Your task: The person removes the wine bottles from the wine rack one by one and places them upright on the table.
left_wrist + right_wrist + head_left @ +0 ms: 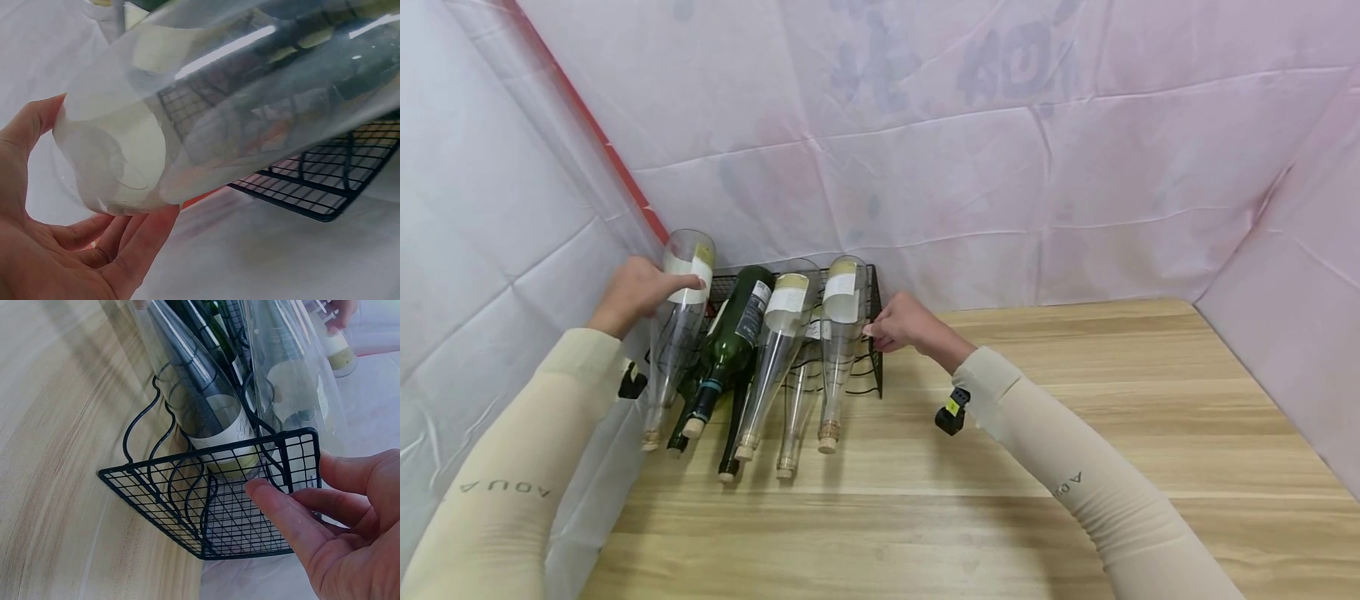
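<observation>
At the left end of the black wire bottle rack (880, 367), my left hand (638, 287) grips a clear glass bottle (679, 337) round its base. In the left wrist view, the thumb and fingers lie on opposite sides of that bottle's wide end (109, 150). My right hand (906, 323) holds the rack's right side; in the right wrist view its thumb and fingers are at the mesh side panel (250, 512). Beside the left-hand bottle lies a green bottle (733, 329) with a dark label, then a clear bottle (786, 308) and another clear bottle (841, 333) with pale labels.
Lower in the rack are a clear bottle (797, 400) and dark bottles, partly hidden. Corked necks point toward the front. The rack stands on a wooden table (1000, 517), near white sheeting (925, 183) at the back and left.
</observation>
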Available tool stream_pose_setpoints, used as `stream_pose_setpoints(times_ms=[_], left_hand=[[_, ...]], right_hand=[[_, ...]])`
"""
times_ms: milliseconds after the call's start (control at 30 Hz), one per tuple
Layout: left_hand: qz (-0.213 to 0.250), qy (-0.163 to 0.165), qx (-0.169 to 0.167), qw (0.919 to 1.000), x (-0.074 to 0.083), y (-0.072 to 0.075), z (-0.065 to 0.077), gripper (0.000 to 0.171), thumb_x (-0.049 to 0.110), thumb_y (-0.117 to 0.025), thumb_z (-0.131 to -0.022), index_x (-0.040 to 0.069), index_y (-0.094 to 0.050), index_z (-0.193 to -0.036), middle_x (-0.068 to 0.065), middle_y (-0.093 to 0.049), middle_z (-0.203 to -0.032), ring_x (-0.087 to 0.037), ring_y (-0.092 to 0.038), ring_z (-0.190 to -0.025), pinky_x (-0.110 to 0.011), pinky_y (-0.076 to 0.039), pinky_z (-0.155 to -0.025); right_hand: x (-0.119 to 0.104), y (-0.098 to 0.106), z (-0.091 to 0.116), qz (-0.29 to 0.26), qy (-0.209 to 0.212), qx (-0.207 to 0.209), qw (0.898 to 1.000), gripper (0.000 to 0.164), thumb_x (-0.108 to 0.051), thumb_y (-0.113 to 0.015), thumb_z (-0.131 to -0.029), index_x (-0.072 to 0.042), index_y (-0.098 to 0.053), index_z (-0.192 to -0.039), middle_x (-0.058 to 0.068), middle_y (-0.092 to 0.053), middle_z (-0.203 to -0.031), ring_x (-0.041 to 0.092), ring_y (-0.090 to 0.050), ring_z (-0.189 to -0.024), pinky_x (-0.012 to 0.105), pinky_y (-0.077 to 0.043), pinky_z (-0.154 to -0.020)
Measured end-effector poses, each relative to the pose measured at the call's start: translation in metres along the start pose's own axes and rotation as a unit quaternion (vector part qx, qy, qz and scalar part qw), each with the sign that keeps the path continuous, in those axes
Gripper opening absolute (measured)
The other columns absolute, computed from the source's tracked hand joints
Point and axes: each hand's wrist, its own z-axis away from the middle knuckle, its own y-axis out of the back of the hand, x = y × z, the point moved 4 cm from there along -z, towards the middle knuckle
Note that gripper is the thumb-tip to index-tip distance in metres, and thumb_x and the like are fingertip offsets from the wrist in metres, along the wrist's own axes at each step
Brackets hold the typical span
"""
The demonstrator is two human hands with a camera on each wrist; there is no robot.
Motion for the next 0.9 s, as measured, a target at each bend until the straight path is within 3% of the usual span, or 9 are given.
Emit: stream_pose_setpoints(times_ms=[233, 433, 567, 900], left_hand=[[0.011, 0.002, 0.015, 0.9998, 0.007, 0.011, 0.002, 0.063, 0.065, -0.072, -0.069, 0.015, -0.036, -0.061, 0.006, -0.033, -0.054, -0.023, -0.050, -0.051, -0.035, -0.038, -0.042], [0.007, 0.006, 0.022, 0.9997, 0.013, 0.016, 0.002, 0.065, 0.069, -0.070, -0.068, 0.013, -0.038, -0.061, 0.004, -0.038, -0.055, -0.026, -0.057, -0.056, -0.038, -0.043, -0.047], [0.015, 0.008, 0.024, 0.9996, 0.017, 0.018, 0.001, 0.065, 0.071, -0.071, -0.066, 0.013, -0.040, -0.063, 0.004, -0.040, -0.056, -0.026, -0.058, -0.056, -0.039, -0.044, -0.048], [0.061, 0.009, 0.035, 0.9975, 0.031, 0.022, 0.001, 0.064, 0.068, -0.072, -0.067, 0.012, -0.041, -0.068, 0.006, -0.037, -0.057, -0.025, -0.057, -0.057, -0.041, -0.051, -0.052]], right_hand=[[-0.002, 0.000, 0.002, -0.005, 0.000, -0.003, 1.000, 0.020, -0.003, -0.064, -0.088, 0.014, -0.065, -0.098, 0.028, -0.066, -0.095, 0.041, -0.062, -0.095, 0.044, -0.053, -0.083], [-0.001, -0.001, 0.001, -0.005, 0.000, -0.002, 1.000, 0.021, -0.002, -0.065, -0.088, 0.015, -0.064, -0.099, 0.027, -0.066, -0.094, 0.040, -0.062, -0.094, 0.039, -0.055, -0.078], [0.000, 0.000, 0.000, -0.003, 0.001, -0.002, 1.000, 0.021, -0.003, -0.065, -0.088, 0.014, -0.065, -0.099, 0.027, -0.066, -0.095, 0.040, -0.062, -0.094, 0.036, -0.056, -0.075], [0.001, 0.002, -0.001, 0.003, 0.007, -0.002, 1.000, 0.023, -0.005, -0.065, -0.088, 0.015, -0.064, -0.100, 0.026, -0.067, -0.093, 0.037, -0.064, -0.091, 0.042, -0.054, -0.081]])
